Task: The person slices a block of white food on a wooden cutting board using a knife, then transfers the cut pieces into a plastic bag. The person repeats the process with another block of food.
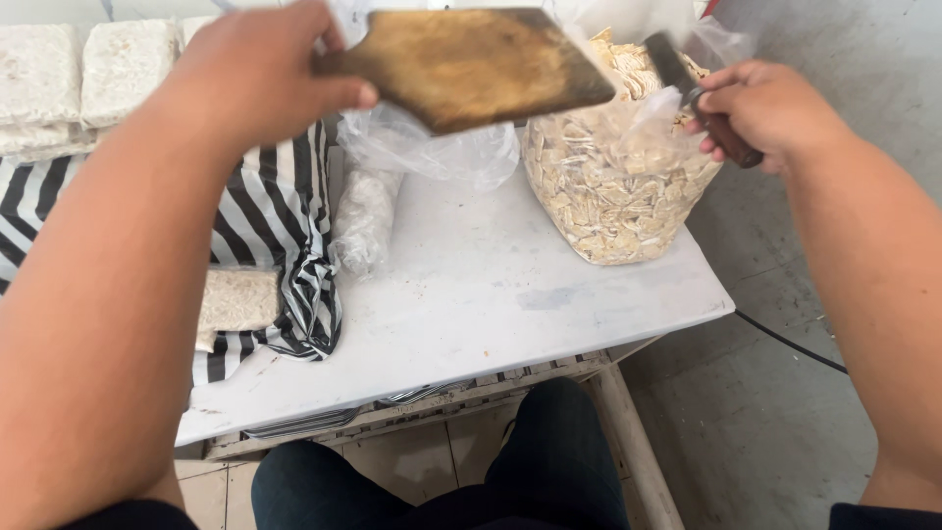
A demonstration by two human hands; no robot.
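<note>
Both hands aloft: left hand (260,74) grips board (471,64), right hand (760,108) knife (692,93).

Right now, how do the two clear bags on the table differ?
The big bag stands upright, open and full of pale cut pieces; the small bag lies flat, narrow and filled with something white. The big bag sits by the right hand, the small bag beside the striped cloth. Both are clear plastic.

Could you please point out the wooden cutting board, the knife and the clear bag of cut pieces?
wooden cutting board (491,64), head view, middle of its face
knife (669,61), head view, dark blade
clear bag of cut pieces (613,191), head view, bulging front
</note>
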